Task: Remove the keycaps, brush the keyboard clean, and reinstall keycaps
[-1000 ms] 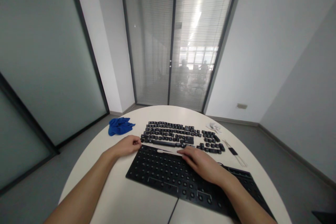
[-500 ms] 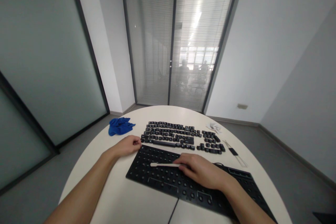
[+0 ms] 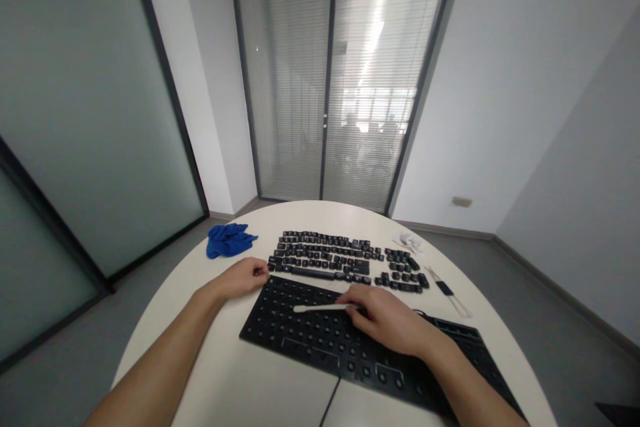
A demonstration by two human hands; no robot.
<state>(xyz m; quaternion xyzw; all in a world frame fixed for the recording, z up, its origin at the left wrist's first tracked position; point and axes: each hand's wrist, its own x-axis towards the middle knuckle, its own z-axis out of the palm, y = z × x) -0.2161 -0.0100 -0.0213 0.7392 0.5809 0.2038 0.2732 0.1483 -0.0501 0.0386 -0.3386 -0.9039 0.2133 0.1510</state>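
A black keyboard base [image 3: 315,359], stripped of its keycaps and dotted with small round key stems, lies slanted on the table. My right hand [image 3: 383,317] is closed round a thin white swab-like stick [image 3: 320,307] with a thicker tip. The stick lies nearly level over the left half of the base; I cannot tell whether its tip touches. At the base's far left corner, my left hand [image 3: 245,278] is closed with curled fingers against the edge. Just beyond the base, loose black keycaps [image 3: 325,255] stand in rows in keyboard order.
A crumpled blue cloth [image 3: 230,241] rests at the table's left. Toward the right lie a crumpled white tissue [image 3: 409,242] and a wire keycap puller [image 3: 445,289] with a black middle. A thin cable [image 3: 331,402] runs to the near edge of the round white table [image 3: 215,373].
My right hand has shifted slightly right and away from me, carrying the swab-like stick with it. My left hand and the keyboard base have stayed put.
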